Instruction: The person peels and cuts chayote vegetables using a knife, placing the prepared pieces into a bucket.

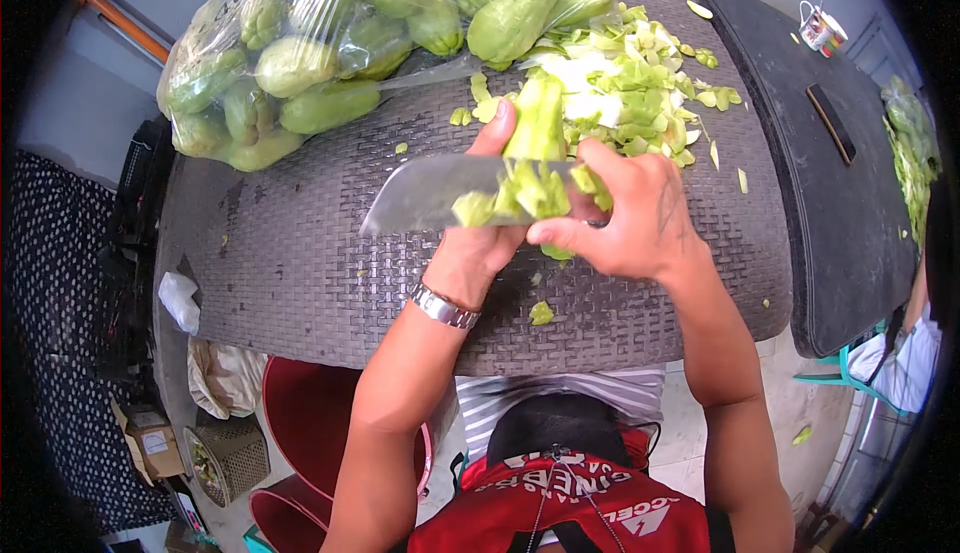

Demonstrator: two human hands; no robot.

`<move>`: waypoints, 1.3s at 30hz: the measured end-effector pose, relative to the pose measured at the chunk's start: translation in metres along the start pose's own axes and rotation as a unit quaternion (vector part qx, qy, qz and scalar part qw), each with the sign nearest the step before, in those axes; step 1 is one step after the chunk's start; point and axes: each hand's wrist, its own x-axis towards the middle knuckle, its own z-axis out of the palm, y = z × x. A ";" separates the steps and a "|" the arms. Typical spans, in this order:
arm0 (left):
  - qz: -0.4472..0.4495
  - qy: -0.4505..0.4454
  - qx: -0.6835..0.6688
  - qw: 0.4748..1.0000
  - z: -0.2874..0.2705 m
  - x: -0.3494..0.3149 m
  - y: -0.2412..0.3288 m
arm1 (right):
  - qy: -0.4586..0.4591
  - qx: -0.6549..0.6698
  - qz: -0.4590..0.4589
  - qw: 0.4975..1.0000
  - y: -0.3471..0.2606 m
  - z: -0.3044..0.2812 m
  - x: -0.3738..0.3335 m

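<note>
My left hand point(487, 247) holds a pale green, partly peeled chayote point(540, 121) upright over the table, its thumb along the chayote's left side. In my right hand point(645, 211) is a broad-bladed knife point(412, 191), its blade lying across the front of the chayote and pointing left. Bits of green peel cling to the blade, which hides most of my left fingers. Right behind the chayote spreads a heap of peels and cut pieces point(630, 83). A clear plastic bag point(420, 75) full of whole chayotes point(297, 65) lies at the far left, its mouth beside the heap.
The woven-topped table point(290, 263) carries scattered peel scraps. To the right, a black table point(790, 153) holds a phone point(832, 123) and a mug point(818, 28). Below the near edge stand a red bin point(310, 413) and a wicker basket point(237, 461). Another person's arm point(916, 288) shows far right.
</note>
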 end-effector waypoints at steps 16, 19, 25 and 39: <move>0.039 0.113 0.064 0.991 0.004 -0.001 0.003 | 0.052 -0.046 0.265 0.962 0.041 -0.023 0.014; 0.055 0.139 0.066 0.986 0.001 -0.001 0.004 | 0.059 -0.004 0.300 0.952 0.028 -0.033 0.015; 0.040 0.171 0.049 0.983 0.000 0.005 0.006 | 0.014 0.115 0.469 0.876 0.078 -0.029 0.016; 0.037 0.154 0.035 0.987 -0.004 0.002 0.010 | 0.172 0.044 0.281 0.943 0.038 -0.048 -0.003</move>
